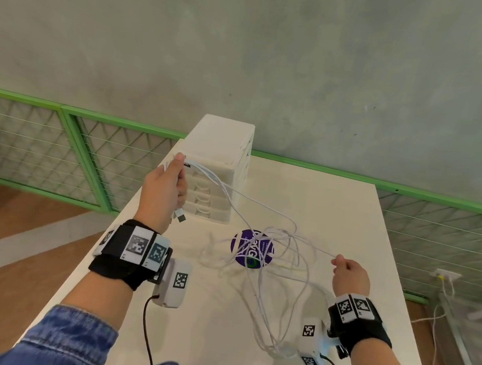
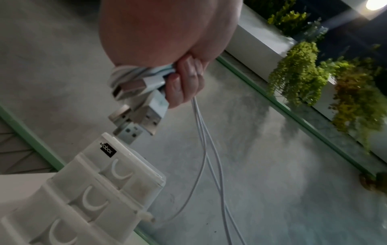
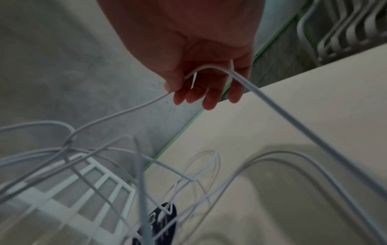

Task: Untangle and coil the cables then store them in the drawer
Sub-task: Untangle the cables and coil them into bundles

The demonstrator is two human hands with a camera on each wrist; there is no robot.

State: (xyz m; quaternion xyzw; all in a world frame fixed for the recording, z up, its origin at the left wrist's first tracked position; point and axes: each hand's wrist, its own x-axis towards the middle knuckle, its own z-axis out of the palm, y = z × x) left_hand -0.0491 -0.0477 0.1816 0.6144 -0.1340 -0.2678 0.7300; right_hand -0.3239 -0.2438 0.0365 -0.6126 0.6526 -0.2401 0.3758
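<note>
Several thin white cables (image 1: pixel 272 256) lie tangled over the white table (image 1: pixel 338 215) and hang in loops between my hands. My left hand (image 1: pixel 170 184) is raised beside the white drawer unit (image 1: pixel 220 163) and grips a bundle of cable ends; their USB plugs (image 2: pixel 138 107) stick out below the fist. Strands (image 2: pixel 207 157) run down from it to the tangle. My right hand (image 1: pixel 345 268), lower at the right, pinches one cable strand (image 3: pixel 211 68) that drapes over its fingers (image 3: pixel 209 97). All drawers of the unit look closed.
A round purple sticker (image 1: pixel 249 251) lies under the tangle at the table's middle. Green-framed wire fence panels (image 1: pixel 90 153) run behind the table, against a grey wall. A white cord (image 1: pixel 439 309) trails on the wooden floor at the right.
</note>
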